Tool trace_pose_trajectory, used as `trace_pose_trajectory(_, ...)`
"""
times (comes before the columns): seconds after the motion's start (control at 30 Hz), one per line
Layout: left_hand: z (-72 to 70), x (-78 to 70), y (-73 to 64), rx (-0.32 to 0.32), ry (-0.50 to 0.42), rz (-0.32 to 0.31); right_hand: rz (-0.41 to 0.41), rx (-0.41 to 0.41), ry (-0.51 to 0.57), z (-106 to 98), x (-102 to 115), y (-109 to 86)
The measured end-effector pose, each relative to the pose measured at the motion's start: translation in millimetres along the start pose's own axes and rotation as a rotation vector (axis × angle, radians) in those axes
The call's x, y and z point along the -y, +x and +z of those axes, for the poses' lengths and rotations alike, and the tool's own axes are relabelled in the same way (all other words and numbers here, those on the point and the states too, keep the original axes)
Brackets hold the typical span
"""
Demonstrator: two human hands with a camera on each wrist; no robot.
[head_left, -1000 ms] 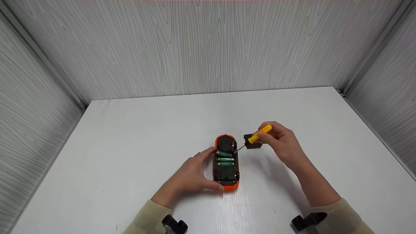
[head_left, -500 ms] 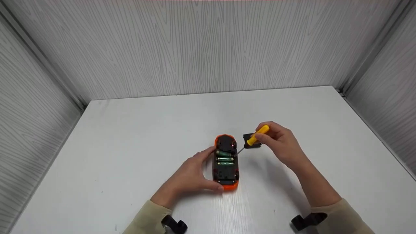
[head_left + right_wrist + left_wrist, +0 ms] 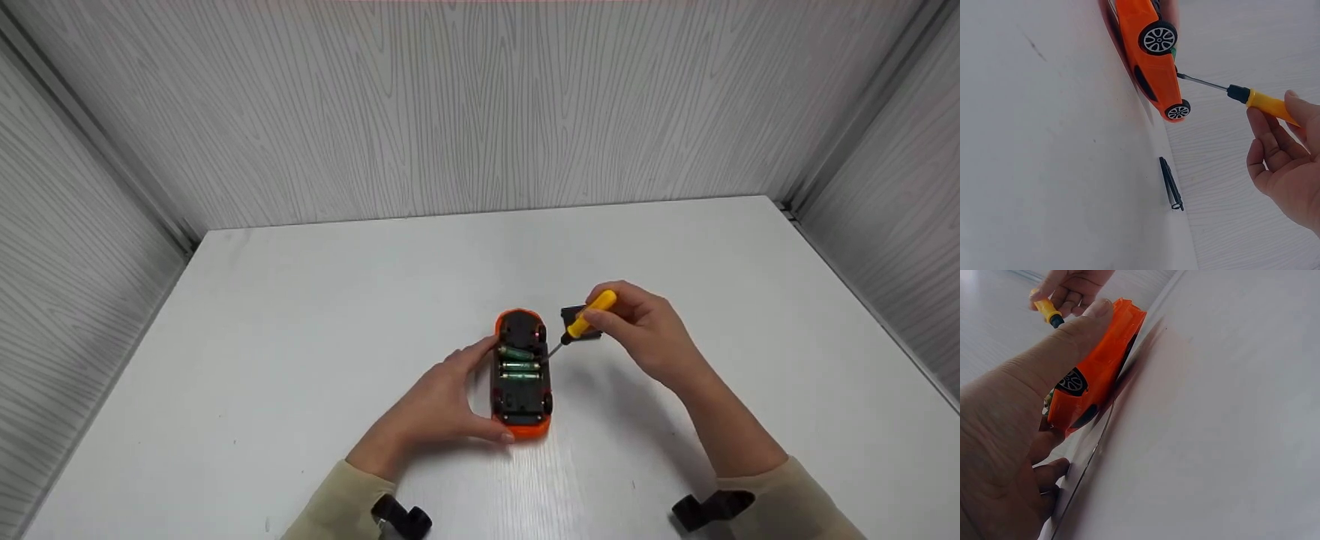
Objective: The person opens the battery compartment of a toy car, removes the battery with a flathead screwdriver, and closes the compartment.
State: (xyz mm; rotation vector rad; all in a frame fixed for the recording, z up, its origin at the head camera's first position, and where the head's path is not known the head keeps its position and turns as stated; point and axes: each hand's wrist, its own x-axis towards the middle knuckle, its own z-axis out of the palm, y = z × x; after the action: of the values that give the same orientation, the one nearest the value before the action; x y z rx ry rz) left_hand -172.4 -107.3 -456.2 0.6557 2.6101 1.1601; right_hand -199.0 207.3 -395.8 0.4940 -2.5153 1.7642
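Note:
An orange toy car [image 3: 534, 430] lies upside down on the table, its black underside facing up. Green batteries [image 3: 520, 367] sit in its open compartment; the one farthest from me is tilted. My left hand [image 3: 439, 405] grips the car from the left, thumb at the near end and fingers along the side. In my right hand [image 3: 651, 330], a screwdriver [image 3: 1266, 104] with a yellow handle is pinched between thumb and fingers. Its metal shaft [image 3: 1204, 82] slants down to the right edge of the compartment, beside the battery ends.
A small black cover [image 3: 592, 334] lies on the white table [image 3: 337, 315] right of the car, partly behind the screwdriver handle. Pale wood-grain panels [image 3: 465, 105] stand at the back and both sides.
The right hand has shifted slightly left, and the screwdriver stands a little steeper. Its tip has slid slightly nearer along the compartment's right edge. The left hand keeps its hold on the car.

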Motion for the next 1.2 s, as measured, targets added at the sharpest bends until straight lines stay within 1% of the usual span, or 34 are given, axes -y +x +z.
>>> trace_pose_trajectory(0.27,0.6,-1.1,-1.4,-0.004,-0.015,-0.028,-0.004,0.020,0.004,2,2,-0.6)
trace_pose_trajectory(0.57,1.4,1.3,0.9,-0.018,-0.004,0.001,-0.028,0.034,0.020,5,6,-1.1)
trace_pose_trajectory(0.97,1.5,2.3,0.7,-0.020,-0.001,0.004,-0.027,0.033,0.012,8,7,-2.3)
trace_pose_trajectory(1.2,1.7,1.8,0.1,-0.026,0.005,0.006,-0.048,0.026,0.028,11,8,-4.3)
